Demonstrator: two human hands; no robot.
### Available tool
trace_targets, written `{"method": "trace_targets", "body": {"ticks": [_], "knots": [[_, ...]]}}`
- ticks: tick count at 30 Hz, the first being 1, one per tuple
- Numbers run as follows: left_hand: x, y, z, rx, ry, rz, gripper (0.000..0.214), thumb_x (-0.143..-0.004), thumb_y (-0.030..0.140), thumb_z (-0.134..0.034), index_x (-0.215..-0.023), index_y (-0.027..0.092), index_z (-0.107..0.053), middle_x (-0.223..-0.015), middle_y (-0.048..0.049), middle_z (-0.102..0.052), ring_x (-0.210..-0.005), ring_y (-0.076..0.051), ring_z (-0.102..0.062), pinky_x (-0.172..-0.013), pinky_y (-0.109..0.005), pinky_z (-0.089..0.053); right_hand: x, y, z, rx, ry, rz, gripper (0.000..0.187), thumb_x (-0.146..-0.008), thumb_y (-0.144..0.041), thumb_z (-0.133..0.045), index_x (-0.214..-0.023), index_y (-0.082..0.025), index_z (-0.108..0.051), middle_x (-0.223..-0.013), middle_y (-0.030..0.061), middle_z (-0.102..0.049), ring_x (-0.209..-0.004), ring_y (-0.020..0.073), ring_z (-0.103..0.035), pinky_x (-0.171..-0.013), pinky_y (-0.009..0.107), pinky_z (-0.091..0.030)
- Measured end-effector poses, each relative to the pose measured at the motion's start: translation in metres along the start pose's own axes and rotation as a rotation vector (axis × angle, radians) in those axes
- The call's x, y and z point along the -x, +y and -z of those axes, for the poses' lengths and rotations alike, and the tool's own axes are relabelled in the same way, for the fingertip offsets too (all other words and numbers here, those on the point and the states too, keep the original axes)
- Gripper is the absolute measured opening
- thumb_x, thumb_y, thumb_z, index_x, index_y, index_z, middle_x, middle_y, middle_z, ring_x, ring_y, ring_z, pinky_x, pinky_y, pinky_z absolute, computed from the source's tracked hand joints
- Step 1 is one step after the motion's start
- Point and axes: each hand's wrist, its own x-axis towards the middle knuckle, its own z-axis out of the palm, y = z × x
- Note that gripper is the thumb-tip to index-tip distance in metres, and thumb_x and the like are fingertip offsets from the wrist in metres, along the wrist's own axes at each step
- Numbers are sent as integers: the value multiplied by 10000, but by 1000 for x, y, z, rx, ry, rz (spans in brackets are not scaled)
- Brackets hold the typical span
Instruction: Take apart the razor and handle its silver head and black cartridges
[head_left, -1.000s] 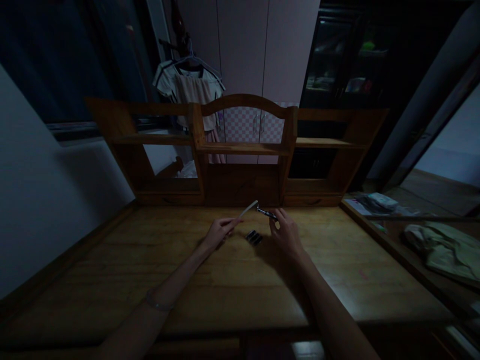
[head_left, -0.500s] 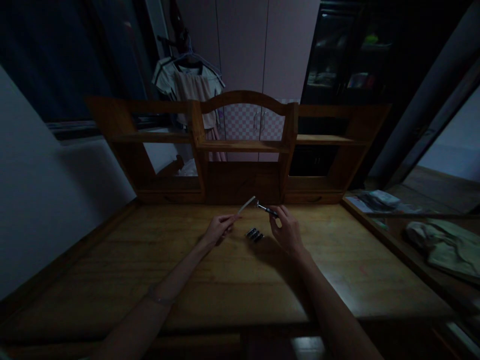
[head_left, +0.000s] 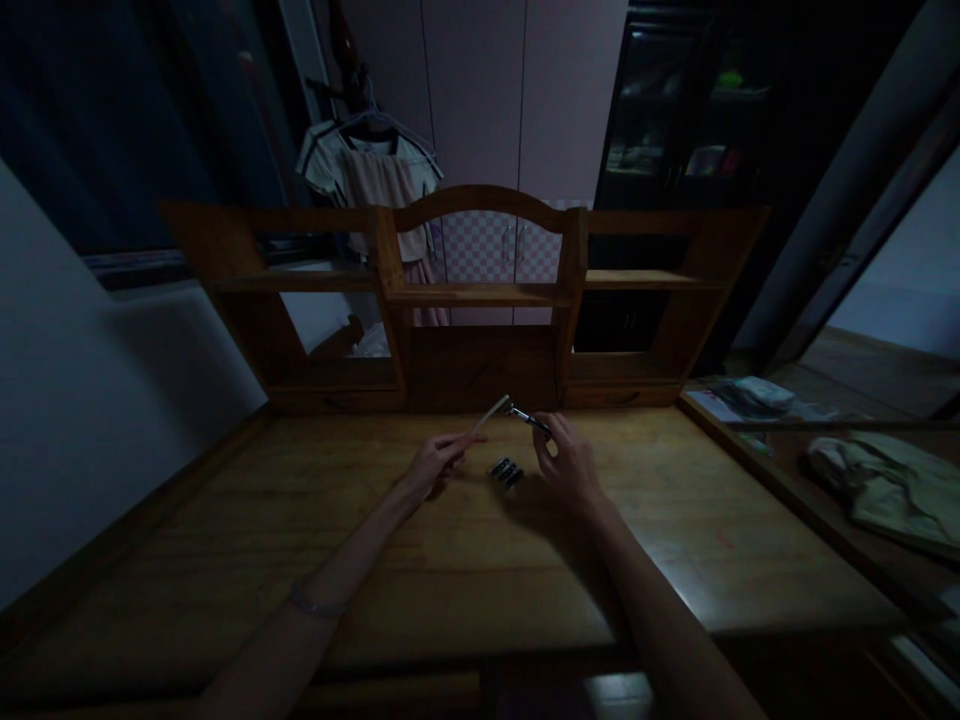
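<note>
Left hand [head_left: 431,465] grip: shut, fingertips pinched on near end of pale strip [head_left: 491,412]; thin, flat, narrow, angled up and away toward far edge of table [head_left: 450,560]. Right hand [head_left: 570,462] grip: also shut, thumb and fingers clamped on metal tool [head_left: 527,418]; slim dark shaft, shiny glint at tip, tilted up to the left. Both tips nearly meeting above table near middle of far edge, just before wooden shelf unit [head_left: 480,300]; touching or not, cannot tell. Dark pieces [head_left: 506,471]: small, ribbed, flat on table between both hands, apart from both grips. Table: smooth brown wood, visible grain; dim, fine detail lost.
</note>
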Motion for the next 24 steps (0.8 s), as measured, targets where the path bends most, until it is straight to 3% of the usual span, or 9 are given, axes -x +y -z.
{"method": "trace_targets", "body": {"ticks": [11, 24], "knots": [[3, 2, -3, -28, 16, -48, 578, -727, 556, -638, -1102, 116, -661, -543, 70, -329, -388, -20, -194, -383, -192, -77, 0, -3, 2, -51, 5, -4, 237, -939, -215, -400, -1144, -205, -519, -1018, 95, -607, -928, 217, -578, -800, 309, -438], [3, 2, -4, -97, 103, -144, 586, -737, 573, -624, -1100, 116, -671, -536, 54, -352, -411, -42, -254, -398, -198, -124, 5, 0, -2, -40, -10, -10, 252, -972, -285, -368, -1174, -210, -497, -1007, 91, -642, -863, 212, -621, -727, 303, -460]]}}
